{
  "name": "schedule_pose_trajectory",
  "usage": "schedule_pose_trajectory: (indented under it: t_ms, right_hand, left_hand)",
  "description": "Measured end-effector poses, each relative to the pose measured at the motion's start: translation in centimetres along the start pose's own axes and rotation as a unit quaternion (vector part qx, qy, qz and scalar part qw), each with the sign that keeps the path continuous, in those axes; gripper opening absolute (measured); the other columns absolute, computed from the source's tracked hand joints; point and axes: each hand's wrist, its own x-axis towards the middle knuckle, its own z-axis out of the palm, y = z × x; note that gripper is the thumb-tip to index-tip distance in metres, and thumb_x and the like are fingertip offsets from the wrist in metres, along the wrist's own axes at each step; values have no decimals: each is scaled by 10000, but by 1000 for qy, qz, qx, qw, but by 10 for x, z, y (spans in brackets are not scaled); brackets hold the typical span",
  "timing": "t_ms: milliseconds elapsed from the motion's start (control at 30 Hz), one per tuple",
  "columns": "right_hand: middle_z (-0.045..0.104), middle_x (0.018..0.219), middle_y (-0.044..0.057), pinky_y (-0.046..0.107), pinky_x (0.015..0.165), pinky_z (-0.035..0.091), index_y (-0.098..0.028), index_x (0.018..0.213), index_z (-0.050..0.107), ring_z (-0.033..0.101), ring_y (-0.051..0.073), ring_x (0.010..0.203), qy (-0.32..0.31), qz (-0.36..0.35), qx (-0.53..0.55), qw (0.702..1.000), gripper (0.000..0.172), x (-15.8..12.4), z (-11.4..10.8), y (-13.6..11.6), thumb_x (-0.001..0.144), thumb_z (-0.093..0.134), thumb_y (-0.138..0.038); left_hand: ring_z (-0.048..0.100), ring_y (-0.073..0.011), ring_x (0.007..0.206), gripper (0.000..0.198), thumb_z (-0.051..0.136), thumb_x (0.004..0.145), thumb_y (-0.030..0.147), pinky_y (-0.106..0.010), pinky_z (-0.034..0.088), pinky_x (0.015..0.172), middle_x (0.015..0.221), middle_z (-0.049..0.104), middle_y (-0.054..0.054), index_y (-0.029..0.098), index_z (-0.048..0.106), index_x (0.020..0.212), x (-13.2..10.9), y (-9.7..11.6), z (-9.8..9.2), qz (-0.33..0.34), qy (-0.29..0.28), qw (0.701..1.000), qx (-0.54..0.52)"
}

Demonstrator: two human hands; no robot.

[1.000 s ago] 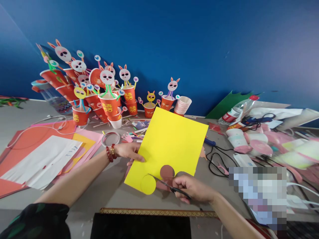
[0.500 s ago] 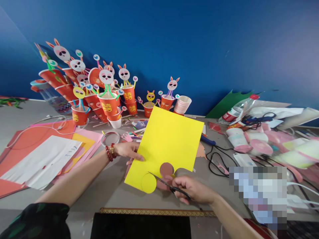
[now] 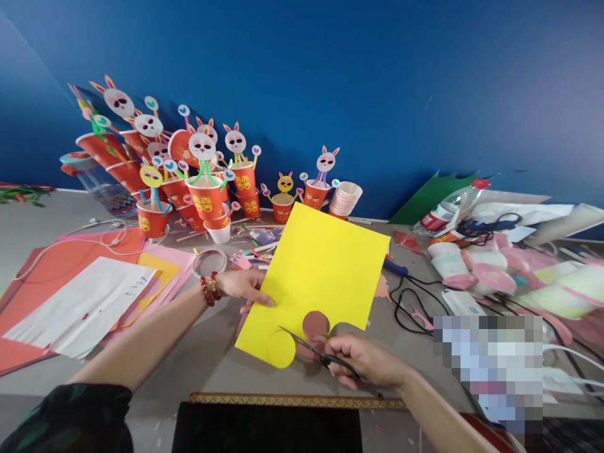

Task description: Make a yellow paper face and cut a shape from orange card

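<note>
My left hand (image 3: 243, 286), with a red bead bracelet at the wrist, pinches the left edge of a yellow paper sheet (image 3: 321, 270) held tilted above the table. My right hand (image 3: 365, 358) is closed on black scissors (image 3: 311, 349), whose blades reach into the sheet's lower edge. A partly cut yellow circle (image 3: 280, 348) hangs at the sheet's bottom corner. A small brown paper disc (image 3: 316, 324) lies against the sheet beside the blades.
Red paper cups with paper rabbit faces (image 3: 202, 182) crowd the back left by the blue wall. Red, pink and white sheets (image 3: 80, 289) lie at left. A tape ring (image 3: 209, 261), black cables (image 3: 410, 302), a bottle (image 3: 448, 214) and pink scraps fill the right.
The yellow sheet has swung slightly, left then back right, between my hands. The scissors stay at the cut by the circle. Both hands keep their grips.
</note>
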Motion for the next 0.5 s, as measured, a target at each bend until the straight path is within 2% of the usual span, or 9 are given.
schedule_pose_trajectory:
  t_ms: [167, 300, 500]
  right_hand:
    - [501, 583, -64, 171, 459, 286, -192, 725, 446, 451, 51, 468, 9, -18, 7, 1000, 431, -1, 3, -1, 856, 625, -562]
    - [499, 526, -71, 170, 443, 262, -186, 742, 480, 423, 53, 440, 6, -15, -15, 1000, 391, -1, 2, -4, 865, 628, -527]
    - [485, 570, -59, 172, 439, 289, -196, 700, 425, 457, 60, 454, 0, -35, -21, 999, 454, -1, 2, -8, 867, 606, -577]
  left_hand:
    - [484, -53, 335, 317, 687, 860, 432, -148, 398, 351, 660, 696, -18, 123, 658, 924, -2, 2, 0, -1, -1, 1000, 4]
    - [487, -53, 338, 298, 683, 867, 414, -143, 400, 352, 655, 692, -20, 121, 657, 917, -1, 4, 0, 1, -7, 1000, 4]
    - [479, -51, 328, 302, 699, 850, 419, -140, 391, 335, 649, 687, -22, 126, 667, 912, 2, 4, 0, 6, -15, 1000, 2]
